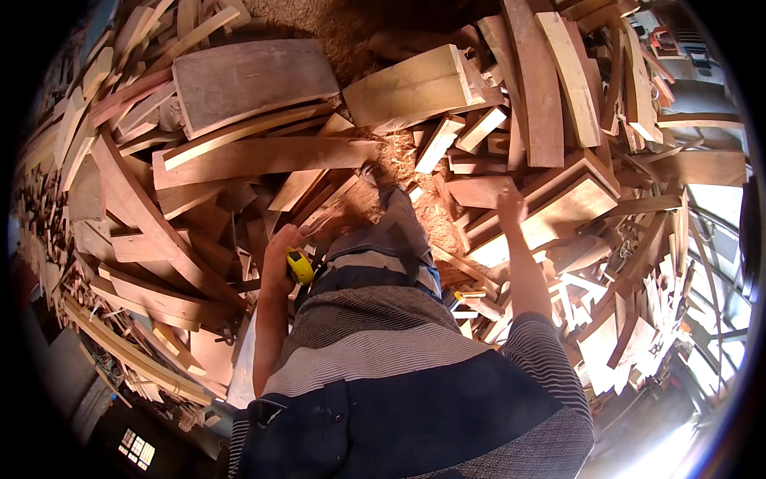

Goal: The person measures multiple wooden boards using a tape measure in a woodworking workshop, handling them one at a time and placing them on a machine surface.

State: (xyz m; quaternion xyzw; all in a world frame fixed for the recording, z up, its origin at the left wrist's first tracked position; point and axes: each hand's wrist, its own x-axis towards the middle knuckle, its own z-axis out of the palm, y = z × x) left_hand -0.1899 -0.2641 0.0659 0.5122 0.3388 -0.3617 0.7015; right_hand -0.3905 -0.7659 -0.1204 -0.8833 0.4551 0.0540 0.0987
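Observation:
My left hand (282, 249) hangs beside my left hip, its fingers partly curled. A yellow and black tape measure (300, 267) shows right against its inner side, next to my trousers. I cannot tell whether the hand holds it or it hangs at my waist. My right hand (512, 209) reaches out to the right, closed at the right end of a short reddish wooden board (477, 192). That board lies beside a stack of longer boards, the top one with a pale face (550, 221).
Loose offcuts surround me on all sides. A wide brown board (254, 84) and a thick pale block (408, 88) lie ahead. Long curved planks (536, 88) lean at the right, and another (163, 231) slants at the left. Sawdust (435, 211) covers the floor by my feet.

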